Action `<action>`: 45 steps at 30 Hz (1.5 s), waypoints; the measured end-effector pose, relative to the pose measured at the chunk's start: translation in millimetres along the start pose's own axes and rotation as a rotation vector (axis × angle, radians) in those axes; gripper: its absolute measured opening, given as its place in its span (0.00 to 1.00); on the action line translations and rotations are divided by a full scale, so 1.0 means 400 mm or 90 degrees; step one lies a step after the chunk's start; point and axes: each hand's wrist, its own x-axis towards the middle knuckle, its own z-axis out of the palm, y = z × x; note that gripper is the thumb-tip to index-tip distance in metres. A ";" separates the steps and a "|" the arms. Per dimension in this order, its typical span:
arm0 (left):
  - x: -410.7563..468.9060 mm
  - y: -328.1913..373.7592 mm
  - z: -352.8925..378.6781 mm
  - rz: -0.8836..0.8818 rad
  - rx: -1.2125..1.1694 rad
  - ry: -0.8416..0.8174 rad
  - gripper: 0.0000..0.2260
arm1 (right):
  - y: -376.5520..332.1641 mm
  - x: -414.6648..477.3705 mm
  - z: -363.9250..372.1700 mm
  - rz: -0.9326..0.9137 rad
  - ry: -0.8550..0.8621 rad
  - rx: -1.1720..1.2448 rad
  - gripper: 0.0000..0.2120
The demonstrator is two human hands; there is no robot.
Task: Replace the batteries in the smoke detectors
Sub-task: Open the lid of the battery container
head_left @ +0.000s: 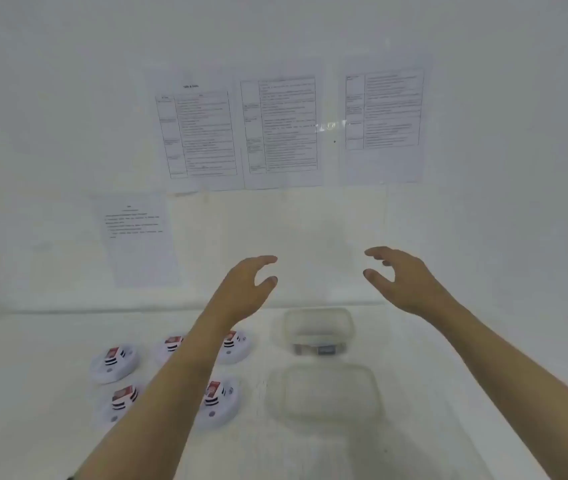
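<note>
Head view: both hands, left and right, hover with fingers spread (holding nothing) above smoke detectors.

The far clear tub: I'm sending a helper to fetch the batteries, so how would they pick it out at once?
Start at the white table below the wall of printed sheets. Right of the cluster of round smoke detectors sit two clear plastic tubs, one behind the other. Take the far tub, nearer the wall: it alone shows small dark items, apparently batteries, at its bottom, while the near tub looks empty.

Bare white test booth, printed instruction sheets taped on wall
</note>
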 end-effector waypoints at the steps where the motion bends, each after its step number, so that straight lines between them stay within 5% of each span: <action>1: -0.014 -0.005 0.013 -0.009 -0.039 0.005 0.16 | 0.005 -0.017 0.014 0.008 0.008 0.030 0.17; 8: -0.162 -0.099 0.147 -0.086 -0.215 -0.034 0.10 | 0.072 -0.189 0.143 0.101 -0.053 0.183 0.11; 15: -0.250 -0.170 0.246 -0.331 -0.346 -0.202 0.07 | 0.144 -0.287 0.241 0.264 -0.164 0.273 0.10; 33: -0.271 -0.204 0.265 -0.523 -0.726 -0.185 0.11 | 0.211 -0.297 0.241 0.551 -0.292 0.791 0.15; 40: -0.272 -0.216 0.277 -0.570 -0.852 -0.217 0.15 | 0.212 -0.288 0.254 0.509 -0.227 0.803 0.15; 45: -0.267 -0.217 0.276 -0.440 -0.713 -0.167 0.16 | 0.198 -0.305 0.246 0.438 -0.295 0.727 0.17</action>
